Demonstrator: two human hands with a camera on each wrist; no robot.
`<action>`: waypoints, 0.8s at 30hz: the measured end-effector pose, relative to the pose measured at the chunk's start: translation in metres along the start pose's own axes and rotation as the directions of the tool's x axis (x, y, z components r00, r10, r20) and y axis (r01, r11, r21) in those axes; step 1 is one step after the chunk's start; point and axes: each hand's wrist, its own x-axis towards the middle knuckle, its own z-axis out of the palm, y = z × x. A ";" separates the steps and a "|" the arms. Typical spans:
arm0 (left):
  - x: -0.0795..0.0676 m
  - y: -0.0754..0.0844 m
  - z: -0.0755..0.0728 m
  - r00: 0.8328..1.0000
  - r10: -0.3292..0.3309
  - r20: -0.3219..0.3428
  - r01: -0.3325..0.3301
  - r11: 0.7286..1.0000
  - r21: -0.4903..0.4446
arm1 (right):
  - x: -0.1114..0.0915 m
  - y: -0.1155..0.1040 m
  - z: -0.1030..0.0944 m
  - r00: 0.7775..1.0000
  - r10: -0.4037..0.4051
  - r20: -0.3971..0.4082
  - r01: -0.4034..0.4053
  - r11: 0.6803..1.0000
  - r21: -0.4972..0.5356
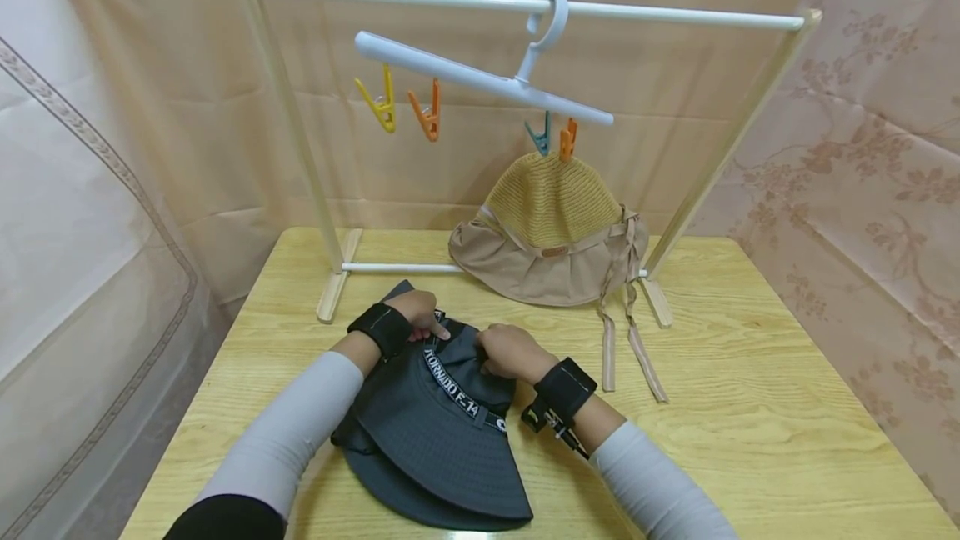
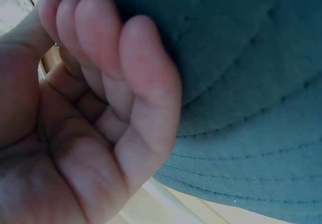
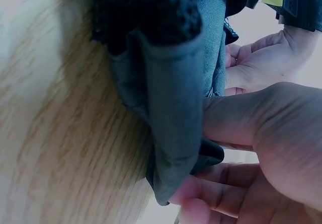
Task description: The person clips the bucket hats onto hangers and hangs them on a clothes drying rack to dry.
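Both hands, left hand [image 1: 417, 312] and right hand [image 1: 510, 352], pinching dark grey fabric bucket hat [image 1: 438, 432] on wooden table [image 1: 750, 407]; beyond, straw-crowned beige sun hat [image 1: 551, 232] clipped to white hanger [image 1: 480, 77] on wooden rack [image 1: 296, 132].

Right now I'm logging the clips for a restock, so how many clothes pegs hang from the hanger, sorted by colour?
Yellow plastic peg: 1
Orange plastic pegs: 2
Teal plastic peg: 1
Total: 4, all hanging from the pale blue hanger bar.
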 end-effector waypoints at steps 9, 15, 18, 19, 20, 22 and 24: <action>-0.003 0.003 -0.004 1.000 0.003 -0.001 -0.003 1.000 0.025 | -0.001 0.000 -0.002 1.000 0.013 -0.016 -0.013 1.000 0.021; -0.002 0.004 -0.003 0.999 0.020 -0.027 -0.017 0.997 0.073 | -0.003 0.003 -0.002 1.000 0.025 -0.017 -0.024 0.998 0.055; -0.004 0.002 0.002 0.995 0.060 -0.074 -0.053 0.993 0.101 | -0.005 0.005 -0.001 0.999 0.032 -0.033 -0.029 0.996 0.082; -0.005 0.001 0.003 0.992 0.076 -0.097 -0.066 0.992 0.109 | -0.005 0.006 0.000 0.999 0.033 -0.039 -0.029 0.996 0.088; -0.007 0.000 0.005 0.988 0.095 -0.124 -0.081 0.990 0.116 | -0.006 0.006 0.000 0.998 0.032 -0.046 -0.028 0.996 0.090; -0.010 0.000 0.009 0.975 0.124 -0.182 -0.101 0.986 0.130 | -0.007 0.007 0.001 0.998 0.026 -0.053 -0.021 0.996 0.083; -0.014 -0.001 0.012 0.958 0.155 -0.241 -0.123 0.982 0.144 | -0.009 0.007 0.002 0.998 0.023 -0.061 -0.018 0.997 0.079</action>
